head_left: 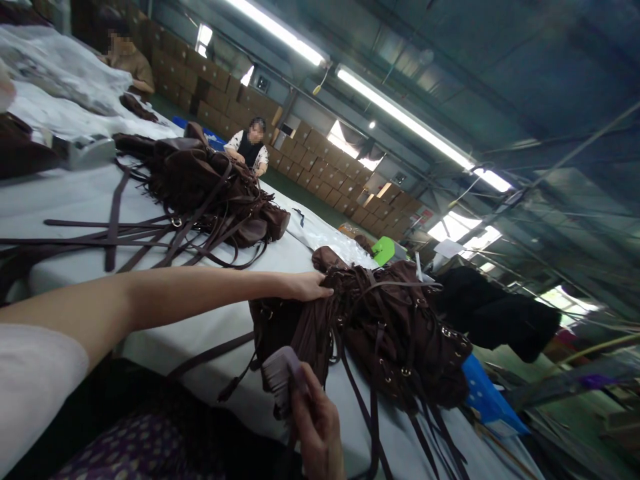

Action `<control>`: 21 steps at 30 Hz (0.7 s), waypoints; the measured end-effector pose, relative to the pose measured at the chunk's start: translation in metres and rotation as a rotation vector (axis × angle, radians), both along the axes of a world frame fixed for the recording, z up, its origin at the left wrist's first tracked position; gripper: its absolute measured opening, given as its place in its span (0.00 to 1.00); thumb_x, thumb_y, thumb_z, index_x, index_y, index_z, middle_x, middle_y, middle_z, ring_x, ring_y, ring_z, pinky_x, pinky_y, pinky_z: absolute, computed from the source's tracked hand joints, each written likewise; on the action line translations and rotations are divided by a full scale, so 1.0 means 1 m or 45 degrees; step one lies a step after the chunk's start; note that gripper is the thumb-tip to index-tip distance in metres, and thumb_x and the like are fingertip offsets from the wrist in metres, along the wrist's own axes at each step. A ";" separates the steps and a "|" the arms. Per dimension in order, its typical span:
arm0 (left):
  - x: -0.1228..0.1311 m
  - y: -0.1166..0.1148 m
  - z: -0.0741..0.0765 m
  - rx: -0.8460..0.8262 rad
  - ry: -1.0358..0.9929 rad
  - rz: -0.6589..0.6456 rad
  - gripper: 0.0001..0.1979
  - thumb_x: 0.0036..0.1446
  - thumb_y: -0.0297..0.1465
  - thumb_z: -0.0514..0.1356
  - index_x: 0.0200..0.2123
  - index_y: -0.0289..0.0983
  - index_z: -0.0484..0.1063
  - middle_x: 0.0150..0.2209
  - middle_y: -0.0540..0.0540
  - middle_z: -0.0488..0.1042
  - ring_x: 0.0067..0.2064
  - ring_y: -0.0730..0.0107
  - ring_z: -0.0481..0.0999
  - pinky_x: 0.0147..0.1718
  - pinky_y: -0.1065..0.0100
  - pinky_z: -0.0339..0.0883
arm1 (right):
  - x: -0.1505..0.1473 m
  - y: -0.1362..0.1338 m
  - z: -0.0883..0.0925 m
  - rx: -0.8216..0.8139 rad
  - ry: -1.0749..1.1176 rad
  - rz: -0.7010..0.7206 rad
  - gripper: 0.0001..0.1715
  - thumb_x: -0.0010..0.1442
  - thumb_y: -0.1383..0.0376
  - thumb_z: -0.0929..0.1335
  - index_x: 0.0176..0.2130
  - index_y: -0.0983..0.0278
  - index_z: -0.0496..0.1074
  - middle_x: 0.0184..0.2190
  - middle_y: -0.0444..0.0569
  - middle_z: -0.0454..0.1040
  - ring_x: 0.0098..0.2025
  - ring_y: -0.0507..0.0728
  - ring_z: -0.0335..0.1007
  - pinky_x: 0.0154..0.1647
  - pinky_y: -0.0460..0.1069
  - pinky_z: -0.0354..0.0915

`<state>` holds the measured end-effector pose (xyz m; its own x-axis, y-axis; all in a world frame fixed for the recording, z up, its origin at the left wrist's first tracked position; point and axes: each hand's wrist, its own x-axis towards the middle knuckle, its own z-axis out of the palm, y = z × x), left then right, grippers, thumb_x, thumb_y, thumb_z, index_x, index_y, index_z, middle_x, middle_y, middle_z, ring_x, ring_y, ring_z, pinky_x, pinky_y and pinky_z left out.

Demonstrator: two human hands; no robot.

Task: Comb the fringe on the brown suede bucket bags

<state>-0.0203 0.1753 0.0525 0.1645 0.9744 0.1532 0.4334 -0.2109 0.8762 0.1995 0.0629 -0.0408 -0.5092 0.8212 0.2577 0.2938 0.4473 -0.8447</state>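
Observation:
My left hand point(306, 287) reaches across the white table point(75, 200) and rests on the near pile of brown fringed leather bags point(400, 327). Its fingers are together, pressed on the top edge of the pile. Low in the view, my right hand point(317, 427) is closed round a small brush with pale bristles point(281, 377), held upright just in front of the same pile. Dark straps point(370, 407) hang from the bags over the table's edge.
A second heap of brown bags point(210, 187) with long straps point(115, 233) lies further along the table. Two other people sit at the far side. Stacked cardboard boxes point(310, 153) line the back wall. A black garment point(500, 313) and a blue bin point(487, 400) are to the right.

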 end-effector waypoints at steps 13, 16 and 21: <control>-0.032 -0.066 -0.106 0.554 -0.366 0.545 0.32 0.51 0.23 0.57 0.60 0.36 0.57 0.55 0.40 0.68 0.56 0.61 0.69 0.58 0.58 0.61 | -0.040 0.039 -0.011 -0.995 0.760 -0.258 0.33 0.46 0.54 0.78 0.48 0.60 0.71 0.30 0.42 0.77 0.22 0.46 0.65 0.20 0.41 0.60; -0.014 -0.084 -0.116 0.374 -0.364 -0.079 0.39 0.45 0.24 0.62 0.62 0.39 0.55 0.51 0.44 0.72 0.47 0.64 0.75 0.48 0.65 0.70 | -0.049 0.044 -0.007 -0.976 0.727 -0.161 0.31 0.47 0.55 0.78 0.48 0.61 0.72 0.29 0.43 0.76 0.20 0.46 0.63 0.18 0.41 0.58; 0.014 -0.054 -0.144 0.208 0.231 0.144 0.05 0.57 0.30 0.56 0.35 0.36 0.71 0.33 0.45 0.76 0.33 0.66 0.76 0.33 0.71 0.69 | -0.067 0.040 -0.012 -1.008 0.543 -0.192 0.45 0.46 0.49 0.77 0.57 0.64 0.66 0.16 0.35 0.65 0.15 0.45 0.52 0.13 0.39 0.48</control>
<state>-0.0067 0.1215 -0.0915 0.0954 0.9529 0.2880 0.6093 -0.2847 0.7401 0.1328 0.1033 -0.0531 -0.3729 0.8883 -0.2681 -0.1057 -0.3277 -0.9389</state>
